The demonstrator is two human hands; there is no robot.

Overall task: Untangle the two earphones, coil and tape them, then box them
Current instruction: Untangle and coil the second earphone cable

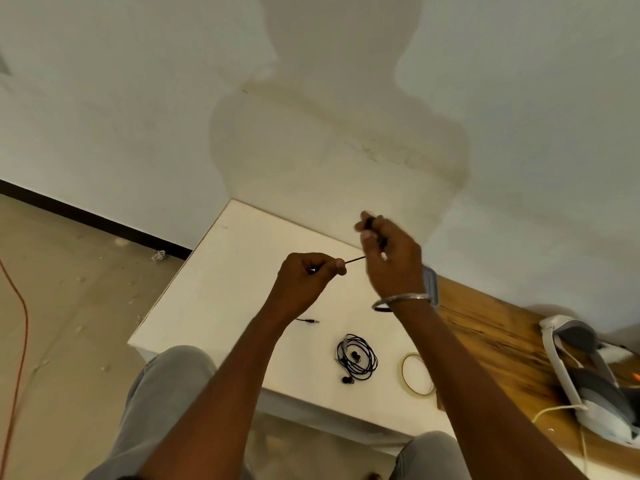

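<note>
Both hands are raised above the white table (214, 289). My left hand (308, 275) pinches a black earphone cable (355, 260) between thumb and fingers. That cable runs taut to my right hand (388, 258), which holds more of it curled in its fingers, with a dark end showing at the fingertips. Its jack plug (310, 320) lies on the table below my left wrist. A second black earphone (356, 357) lies coiled on the table in front of me, its earbuds showing. A roll of clear tape (417, 374) lies flat just right of that coil.
A wooden surface (491, 334) adjoins the table on the right and bears a white and grey headset (588, 375) with a pale cord. A white wall rises right behind the table. An orange cable (20, 323) runs over the floor at the left. My knees sit under the near edge.
</note>
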